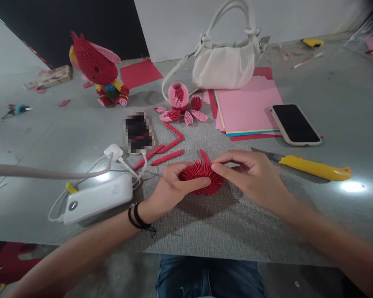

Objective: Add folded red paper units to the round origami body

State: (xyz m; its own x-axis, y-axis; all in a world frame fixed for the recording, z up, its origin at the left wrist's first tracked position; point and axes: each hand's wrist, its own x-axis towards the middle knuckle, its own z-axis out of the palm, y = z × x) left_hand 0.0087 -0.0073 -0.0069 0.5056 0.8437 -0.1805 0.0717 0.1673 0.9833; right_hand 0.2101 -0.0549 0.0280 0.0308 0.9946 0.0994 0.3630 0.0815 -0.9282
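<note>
grey flat tabletop [27,140] carries: white rectangular power bank [98,200] on the left, red folded-paper strips [167,157] mid-table, red big-headed folded-paper figure [96,66] sitting farther back. stacked multicoloured paper sheets [248,109] and yellow-handled cutter knife [313,167] on the right, apart.

Remotely, I locate the paper ball [202,186] on the table [15,136], between the left hand [175,186] and the right hand [255,174]. Paper strips [168,157] lie behind it, to the left; the paper pot [178,97] stands behind these. I find one phone [139,132] left of the strips, the power bank [101,199] to its front left, the doll [95,66] to its rear left. Right of the pot: the paper stack [251,109], the handbag [225,68] at its rear edge, a second phone [296,124] at its right edge, the cutter [315,167] before that phone.
</note>
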